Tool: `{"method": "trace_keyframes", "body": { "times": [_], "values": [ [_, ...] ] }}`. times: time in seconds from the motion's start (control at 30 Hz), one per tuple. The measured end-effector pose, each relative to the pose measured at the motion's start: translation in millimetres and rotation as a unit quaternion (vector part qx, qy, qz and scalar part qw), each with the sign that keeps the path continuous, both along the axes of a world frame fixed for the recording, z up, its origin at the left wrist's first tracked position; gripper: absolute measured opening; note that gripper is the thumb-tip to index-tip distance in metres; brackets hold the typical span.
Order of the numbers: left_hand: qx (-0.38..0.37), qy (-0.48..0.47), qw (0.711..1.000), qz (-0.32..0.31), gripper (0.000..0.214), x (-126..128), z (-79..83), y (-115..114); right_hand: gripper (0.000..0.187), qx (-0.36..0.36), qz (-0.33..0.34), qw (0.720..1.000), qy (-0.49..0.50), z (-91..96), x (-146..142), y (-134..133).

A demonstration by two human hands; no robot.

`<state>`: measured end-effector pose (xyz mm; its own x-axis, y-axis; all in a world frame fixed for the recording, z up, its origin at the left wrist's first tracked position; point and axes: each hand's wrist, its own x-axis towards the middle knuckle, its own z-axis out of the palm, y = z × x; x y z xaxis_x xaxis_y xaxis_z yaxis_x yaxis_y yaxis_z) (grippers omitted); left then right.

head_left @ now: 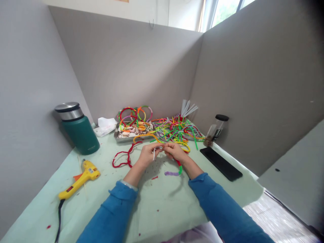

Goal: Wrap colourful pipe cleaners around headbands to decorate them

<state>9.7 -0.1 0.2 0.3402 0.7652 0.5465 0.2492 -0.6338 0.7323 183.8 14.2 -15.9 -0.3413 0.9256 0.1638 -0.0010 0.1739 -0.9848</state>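
Observation:
Both my hands meet over the middle of the pale green table (152, 206). My left hand (148, 154) pinches a white pipe cleaner (154, 153) whose end hangs down from my fingers. My right hand (175, 151) is closed on a curved hoop wrapped in red, green and purple pipe cleaners (178, 167), which arcs down toward me. The fingertips of the two hands touch at the top of the hoop. A loose red pipe cleaner (124, 158) lies bent on the table just left of my left hand.
A metal tray (117, 135) of shells and wrapped hoops sits at the back, beside a heap of coloured pipe cleaners (176, 131). A green flask (79, 130) and yellow glue gun (81, 179) are on the left. A black phone (221, 163) and a small bottle (217, 130) are on the right. Grey partitions enclose the table.

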Motion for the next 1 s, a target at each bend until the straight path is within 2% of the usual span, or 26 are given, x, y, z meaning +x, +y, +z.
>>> {"method": "trace_keyframes", "body": {
  "times": [0.1, 0.17, 0.33, 0.47, 0.63, 0.77, 1.0],
  "values": [
    [0.092, 0.027, 0.995, 0.029, 0.022, -0.3, -2.6, 2.2, 0.021, -0.002, 0.017, 1.000, 0.006, -1.2, -0.2, 0.4],
    [0.127, 0.039, 0.991, 0.033, 0.020, -1.4, -4.3, 3.8, 0.022, -0.008, 0.027, 1.000, 0.002, -1.1, -0.3, 0.1],
    [0.150, 0.065, 0.986, 0.037, 0.017, -3.3, -6.7, 6.5, 0.023, -0.024, 0.039, 0.999, 0.017, 1.9, -0.7, -2.3],
    [0.160, 0.073, 0.982, 0.067, 0.017, -3.9, -6.3, 6.0, 0.024, -0.054, 0.051, 0.996, 0.051, 4.9, -2.1, -5.1],
    [0.131, 0.094, 0.982, 0.096, 0.020, -5.2, -4.9, 3.7, 0.025, -0.056, 0.055, 0.996, 0.045, 6.5, -3.0, -7.1],
    [0.085, 0.110, 0.984, 0.111, 0.020, -4.1, -2.1, 0.9, 0.025, -0.033, 0.022, 0.999, 0.015, 6.2, -3.8, -7.4],
    [0.023, 0.083, 0.991, 0.098, 0.022, -1.0, 1.0, -2.0, 0.021, 0.010, -0.014, 1.000, 0.006, 7.5, -7.8, -9.0]
  ]
}}
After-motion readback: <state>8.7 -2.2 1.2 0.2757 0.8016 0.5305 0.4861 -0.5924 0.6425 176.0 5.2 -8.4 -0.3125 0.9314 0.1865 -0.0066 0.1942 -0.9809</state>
